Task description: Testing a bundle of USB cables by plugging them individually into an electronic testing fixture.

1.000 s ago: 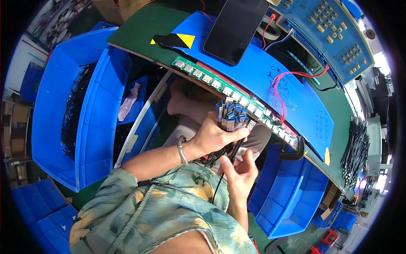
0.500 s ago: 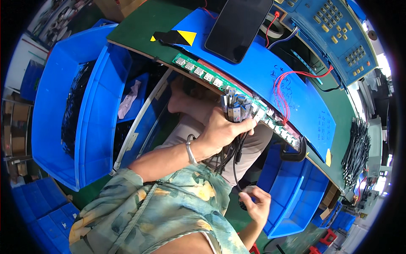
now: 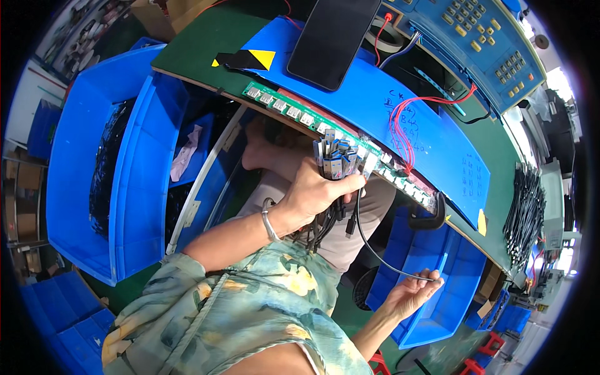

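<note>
My left hand (image 3: 322,190) is closed round a bundle of black USB cables (image 3: 337,156), their flat metal plugs pointing up at the bench edge. The cables' lower ends hang beneath the fist, above my lap. One black cable (image 3: 381,259) runs from the bundle in a curve to my right hand (image 3: 415,294), whose thumb and fingers pinch its far end. Just beyond the plugs, a green circuit board strip (image 3: 275,103) with a row of white connectors lies along the bench's near edge.
A blue board (image 3: 362,106), a black phone (image 3: 334,44) and a blue tester with keys (image 3: 469,37) lie on the green bench (image 3: 194,50). Black cables (image 3: 524,212) are piled at right. Blue bins (image 3: 134,187) stand left, another blue bin (image 3: 431,312) below my right hand. A black clamp (image 3: 428,219) grips the edge.
My right hand has moved right and slightly up, drawing one cable out into a long curve from the bundle. My left hand still holds the bundle; the view has shifted slightly.
</note>
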### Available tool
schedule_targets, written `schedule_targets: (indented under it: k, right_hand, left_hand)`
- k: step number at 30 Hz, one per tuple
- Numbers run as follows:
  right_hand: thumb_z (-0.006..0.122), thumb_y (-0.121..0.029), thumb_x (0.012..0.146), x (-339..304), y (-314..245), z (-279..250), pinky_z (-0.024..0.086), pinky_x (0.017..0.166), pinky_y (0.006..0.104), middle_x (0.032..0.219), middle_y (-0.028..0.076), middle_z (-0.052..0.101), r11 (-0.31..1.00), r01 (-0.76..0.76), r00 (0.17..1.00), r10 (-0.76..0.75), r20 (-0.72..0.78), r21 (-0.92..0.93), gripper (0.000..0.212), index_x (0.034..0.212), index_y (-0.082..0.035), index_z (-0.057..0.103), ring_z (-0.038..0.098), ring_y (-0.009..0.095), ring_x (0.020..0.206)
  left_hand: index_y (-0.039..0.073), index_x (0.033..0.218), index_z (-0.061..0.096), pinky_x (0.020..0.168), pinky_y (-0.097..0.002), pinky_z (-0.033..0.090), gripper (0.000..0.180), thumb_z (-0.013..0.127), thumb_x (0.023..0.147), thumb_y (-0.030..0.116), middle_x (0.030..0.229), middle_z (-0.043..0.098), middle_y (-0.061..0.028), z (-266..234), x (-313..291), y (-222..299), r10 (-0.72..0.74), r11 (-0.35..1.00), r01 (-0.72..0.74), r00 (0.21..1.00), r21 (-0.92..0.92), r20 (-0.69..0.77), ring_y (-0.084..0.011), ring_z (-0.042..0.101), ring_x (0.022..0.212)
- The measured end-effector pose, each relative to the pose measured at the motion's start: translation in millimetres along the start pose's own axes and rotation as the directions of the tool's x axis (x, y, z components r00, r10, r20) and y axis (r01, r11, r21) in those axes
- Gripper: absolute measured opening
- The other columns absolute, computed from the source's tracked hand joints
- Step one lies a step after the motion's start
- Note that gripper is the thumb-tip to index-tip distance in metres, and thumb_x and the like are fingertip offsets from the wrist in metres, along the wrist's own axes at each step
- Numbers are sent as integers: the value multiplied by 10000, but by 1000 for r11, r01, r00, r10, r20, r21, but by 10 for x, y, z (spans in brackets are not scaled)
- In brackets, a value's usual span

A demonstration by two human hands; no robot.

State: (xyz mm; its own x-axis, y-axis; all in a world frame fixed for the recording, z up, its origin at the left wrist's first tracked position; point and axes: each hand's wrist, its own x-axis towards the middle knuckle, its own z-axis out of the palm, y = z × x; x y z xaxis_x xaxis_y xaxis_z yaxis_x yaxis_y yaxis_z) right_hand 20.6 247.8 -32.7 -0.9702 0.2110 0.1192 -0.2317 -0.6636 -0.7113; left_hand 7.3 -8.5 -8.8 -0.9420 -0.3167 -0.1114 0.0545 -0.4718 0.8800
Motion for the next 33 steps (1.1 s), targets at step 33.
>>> schedule_targets:
  k: [33]
  right_hand:
    - [471,-57,843,243,847,963,337,402,177,716,103,592,896,-221,906,335,259,-385,123,765,11,537,464,86,475]
  left_hand:
    - [21,736,582,494,-200,425,76,641,718,65,644,579,-15,-6,50,2,-37,999,36,999,-31,-20,-80,551,554]
